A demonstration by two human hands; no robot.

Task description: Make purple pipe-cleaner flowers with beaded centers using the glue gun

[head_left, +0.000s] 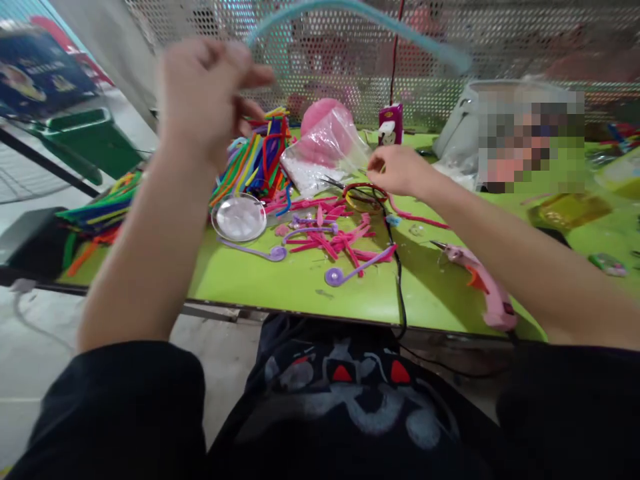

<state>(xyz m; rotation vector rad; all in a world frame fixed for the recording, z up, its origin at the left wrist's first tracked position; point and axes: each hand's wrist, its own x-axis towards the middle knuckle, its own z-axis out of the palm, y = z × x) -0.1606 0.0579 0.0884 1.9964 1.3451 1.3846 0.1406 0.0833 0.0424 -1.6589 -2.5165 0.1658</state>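
Light-blue pipe cleaner (360, 20): one, blurred, arching up and rightward from the left hand (203, 93), which is pinching its near end, raised above the green table (300, 293); its long axis is running left to right, free end well right of the grip. Right hand (397, 170): lying lower over the table, fingers curled at a red-and-yellow wire loop (365, 195); whether it is clamping the loop cannot be told. Lying about: one clear round lid (239, 217), one pink glue gun (483, 290), one black cord (397, 267), many pink offcuts (335, 240), one multicoloured stem bundle (257, 157).
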